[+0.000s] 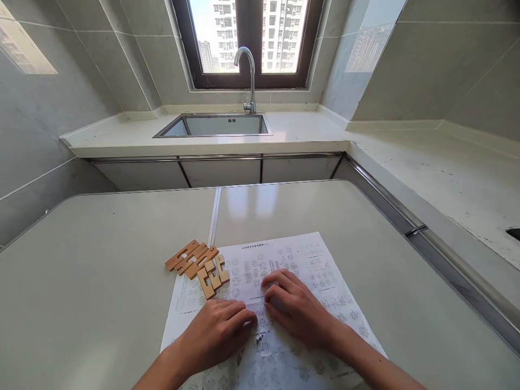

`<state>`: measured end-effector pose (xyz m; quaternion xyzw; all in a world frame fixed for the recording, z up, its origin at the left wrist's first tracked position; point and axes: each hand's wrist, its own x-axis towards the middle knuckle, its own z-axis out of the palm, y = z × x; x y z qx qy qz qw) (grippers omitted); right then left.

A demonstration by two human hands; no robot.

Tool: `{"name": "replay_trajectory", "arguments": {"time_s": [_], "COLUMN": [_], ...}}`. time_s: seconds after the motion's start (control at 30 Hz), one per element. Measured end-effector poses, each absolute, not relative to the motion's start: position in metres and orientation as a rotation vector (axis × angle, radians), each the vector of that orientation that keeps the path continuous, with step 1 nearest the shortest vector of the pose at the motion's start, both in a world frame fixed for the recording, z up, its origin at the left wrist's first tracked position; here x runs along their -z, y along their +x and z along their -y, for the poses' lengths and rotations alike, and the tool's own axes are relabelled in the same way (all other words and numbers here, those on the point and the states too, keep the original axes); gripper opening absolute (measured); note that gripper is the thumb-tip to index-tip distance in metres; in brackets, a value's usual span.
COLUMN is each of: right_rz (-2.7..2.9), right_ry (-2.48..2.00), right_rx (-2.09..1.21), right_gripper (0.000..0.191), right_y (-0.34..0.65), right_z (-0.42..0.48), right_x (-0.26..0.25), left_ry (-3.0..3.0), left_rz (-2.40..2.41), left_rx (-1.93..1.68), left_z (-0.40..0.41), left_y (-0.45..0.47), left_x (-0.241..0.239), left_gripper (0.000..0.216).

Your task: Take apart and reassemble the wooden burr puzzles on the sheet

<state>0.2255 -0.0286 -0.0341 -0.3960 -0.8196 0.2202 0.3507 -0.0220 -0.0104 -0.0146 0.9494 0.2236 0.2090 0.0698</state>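
A large printed paper sheet (325, 265), covered in small line diagrams and text, lies on the table under both hands. My left hand (221, 331) rests on its lower middle, fingers loosely bent and holding nothing visible. To the right, my right hand (298, 307) lies on the sheet with its fingers curved and slightly apart; nothing shows in them. Just beyond my left hand, three darker notched wooden puzzle pieces (203, 263) lie side by side, partly over the sheet's upper left corner. Lighter wooden puzzle pieces (206, 284) sit against them. Neither hand touches the wood.
The pale table (101, 271) has a seam running away from me. Beyond it, a white counter (300, 127) holds a sink (223, 125) and a chrome faucet (252, 81) below a window. Another counter (459, 173) and a metal rail (459, 260) run along the right.
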Motion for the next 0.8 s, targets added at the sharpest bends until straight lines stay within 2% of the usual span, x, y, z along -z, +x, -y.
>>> {"name": "replay_trajectory", "arguments": {"time_s": [0.6, 0.8], "right_rz": [2.096, 2.089], "right_ry": [-1.037, -1.043], "right_rx": [-0.641, -0.659], "right_gripper": [0.017, 0.017], "right_y": [0.227, 0.227], "right_z": [0.03, 0.028], "right_x": [0.036, 0.038], "left_ry": [2.769, 2.701], "left_rz": [-0.665, -0.78], "left_rx": [-0.661, -0.97], "left_z": [0.01, -0.005], "left_y": [-0.023, -0.041], "left_x": [0.01, 0.004], "left_gripper": [0.016, 0.014]}}
